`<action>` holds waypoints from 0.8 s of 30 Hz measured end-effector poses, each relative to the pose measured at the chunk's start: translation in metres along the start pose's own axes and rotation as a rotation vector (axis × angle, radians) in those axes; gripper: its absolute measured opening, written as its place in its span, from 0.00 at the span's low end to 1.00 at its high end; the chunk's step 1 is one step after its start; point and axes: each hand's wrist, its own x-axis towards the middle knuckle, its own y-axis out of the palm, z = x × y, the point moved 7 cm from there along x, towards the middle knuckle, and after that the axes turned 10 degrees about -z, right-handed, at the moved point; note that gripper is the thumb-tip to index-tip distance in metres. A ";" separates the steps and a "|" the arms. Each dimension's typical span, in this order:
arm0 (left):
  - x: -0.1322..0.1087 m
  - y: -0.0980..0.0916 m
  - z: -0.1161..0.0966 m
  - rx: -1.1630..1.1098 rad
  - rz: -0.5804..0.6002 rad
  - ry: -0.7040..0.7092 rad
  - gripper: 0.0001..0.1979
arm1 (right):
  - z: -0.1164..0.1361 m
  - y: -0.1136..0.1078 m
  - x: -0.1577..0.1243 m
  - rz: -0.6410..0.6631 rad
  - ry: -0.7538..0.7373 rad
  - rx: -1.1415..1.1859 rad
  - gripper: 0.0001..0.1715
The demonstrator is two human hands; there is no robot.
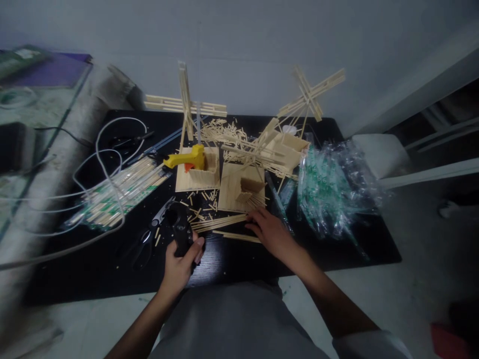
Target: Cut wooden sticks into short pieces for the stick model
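My left hand (182,259) is wrapped round a black hand tool (180,227) with a rounded head; its exact kind is unclear in the dim light. At the right end of a bundle of thin wooden sticks (220,222), the bent fingers of my right hand (267,232) close on the stick ends. A few more sticks (235,235) lie just below on the black table. Behind my hands are two square wooden bases with low stick walls, a left base (181,182) and a middle base (228,192). A yellow glue gun (185,158) rests on the left one.
Scissors (151,234) lie left of the black tool. Packs of sticks (119,192) and a looping white cable (116,184) occupy the table's left side. Stick windmill blades (186,104) rise at the back. Crumpled plastic wrappers (329,184) cover the right side. Cut stick pieces (220,132) are heaped behind.
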 end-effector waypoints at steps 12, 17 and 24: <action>-0.001 -0.001 -0.002 -0.041 -0.032 -0.009 0.14 | 0.003 0.001 -0.001 0.064 -0.061 -0.060 0.05; -0.001 -0.002 -0.002 -0.110 -0.041 -0.010 0.13 | 0.001 -0.033 0.003 -0.012 0.062 0.286 0.07; 0.000 -0.001 -0.004 -0.163 -0.045 -0.013 0.14 | -0.008 -0.082 0.008 -0.389 0.306 0.721 0.12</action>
